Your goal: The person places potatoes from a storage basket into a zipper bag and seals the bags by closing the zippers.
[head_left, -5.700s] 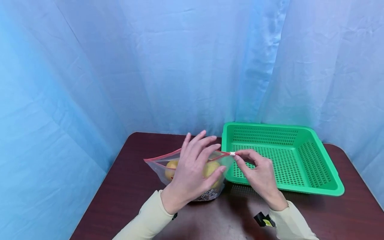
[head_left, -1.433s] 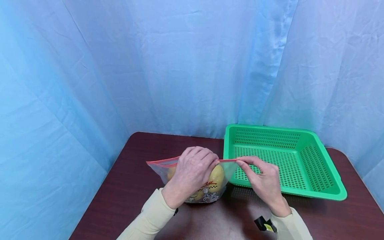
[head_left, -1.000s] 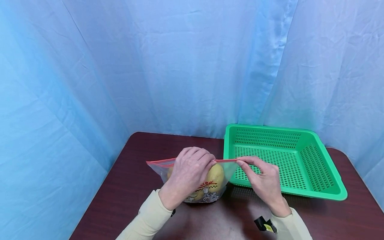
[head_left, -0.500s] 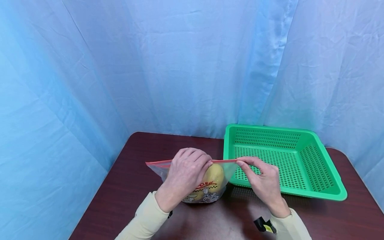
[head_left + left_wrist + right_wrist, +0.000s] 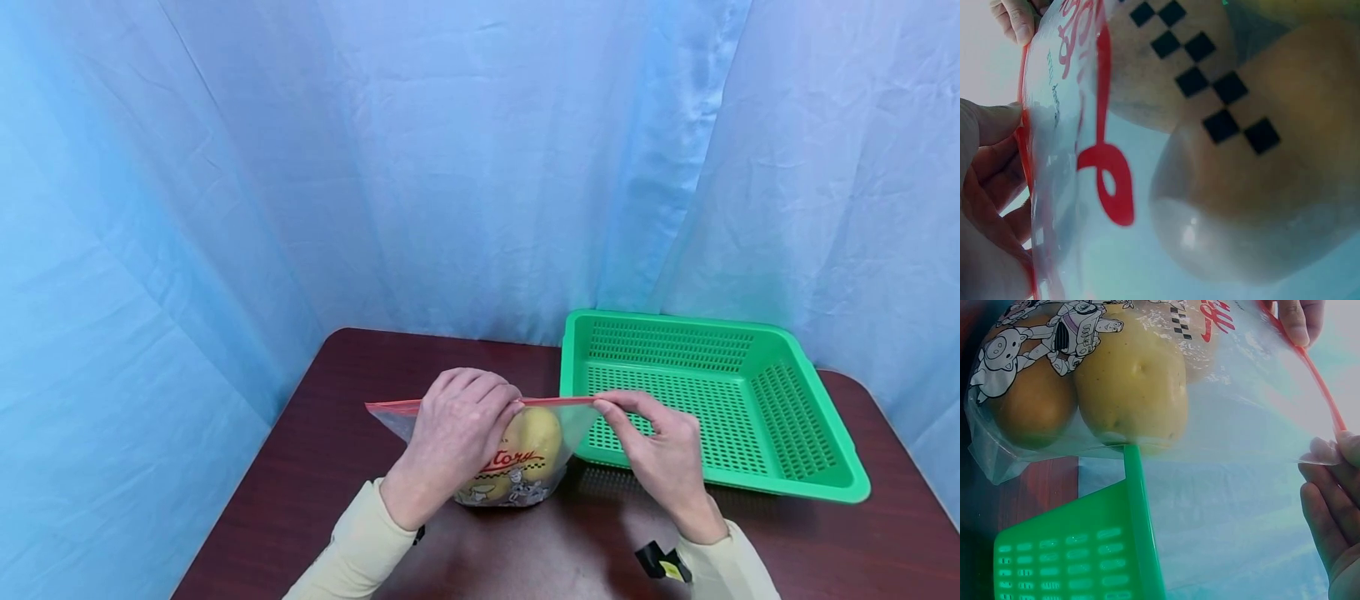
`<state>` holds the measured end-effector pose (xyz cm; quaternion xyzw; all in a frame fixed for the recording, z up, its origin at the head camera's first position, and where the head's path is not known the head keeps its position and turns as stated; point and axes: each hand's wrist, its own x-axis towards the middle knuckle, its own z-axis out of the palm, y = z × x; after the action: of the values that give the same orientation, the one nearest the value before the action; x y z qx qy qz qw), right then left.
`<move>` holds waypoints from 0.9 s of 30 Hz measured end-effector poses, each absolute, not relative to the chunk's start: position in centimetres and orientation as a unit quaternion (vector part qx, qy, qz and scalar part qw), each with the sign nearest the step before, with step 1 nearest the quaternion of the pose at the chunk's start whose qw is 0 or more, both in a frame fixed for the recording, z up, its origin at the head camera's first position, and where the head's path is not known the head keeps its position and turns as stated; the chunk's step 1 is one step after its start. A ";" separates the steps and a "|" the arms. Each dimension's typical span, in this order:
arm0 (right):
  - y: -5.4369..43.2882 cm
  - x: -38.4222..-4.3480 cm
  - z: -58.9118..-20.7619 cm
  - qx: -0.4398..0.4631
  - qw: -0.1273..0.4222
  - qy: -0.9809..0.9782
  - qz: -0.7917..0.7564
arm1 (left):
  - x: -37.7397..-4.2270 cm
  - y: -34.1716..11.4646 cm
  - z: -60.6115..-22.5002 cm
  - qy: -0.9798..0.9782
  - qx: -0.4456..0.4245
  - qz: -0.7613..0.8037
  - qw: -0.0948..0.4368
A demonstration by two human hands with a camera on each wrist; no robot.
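Note:
A clear zip bag (image 5: 573, 429) with a red zip rim, red lettering and cartoon print stands upright on the table. Several yellow-brown potatoes (image 5: 1132, 381) lie in it. My left hand (image 5: 461, 433) pinches the red zip (image 5: 1025, 150) near the middle of the bag's mouth, thumb on the near side and fingers behind. The slider is hidden under those fingers. My right hand (image 5: 663, 454) holds the bag's right top corner between thumb and forefinger. Between the hands the red rim runs straight and pressed together; left of my left hand its two edges lie close.
A green perforated basket (image 5: 821, 417) with nothing in it stands at the back right, just behind my right hand. The dark red-brown table (image 5: 300, 500) has rounded far corners. Pale blue curtains (image 5: 480, 167) hang close behind and at the left.
My left hand has slid leftward along the zip, and more of the rim behind it is closed. Earlier the mouth gaped, with the white slider beside my right hand, which stays at the corner.

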<state>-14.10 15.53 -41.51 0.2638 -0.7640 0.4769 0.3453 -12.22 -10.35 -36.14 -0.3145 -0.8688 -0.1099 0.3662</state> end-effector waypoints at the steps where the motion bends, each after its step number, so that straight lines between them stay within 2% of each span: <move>1: 15.5 -14.1 -41.5 0.263 0.343 -0.765 0.478 | -12.2 -10.4 -36.1 -0.869 -0.315 -0.109 0.365; 10: 15.5 -13.9 -41.2 0.259 0.331 -0.773 0.476 | -12.2 -10.6 -36.2 -0.870 -0.315 -0.105 0.364; 27: 15.4 -14.3 -41.7 0.260 0.360 -0.762 0.471 | -12.2 -11.0 -36.1 -0.870 -0.315 -0.103 0.364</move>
<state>-14.26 15.41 -41.73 0.2600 -0.7622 0.4711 0.3599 -12.17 -11.02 -36.06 -0.3148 -0.8705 -0.1033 0.3640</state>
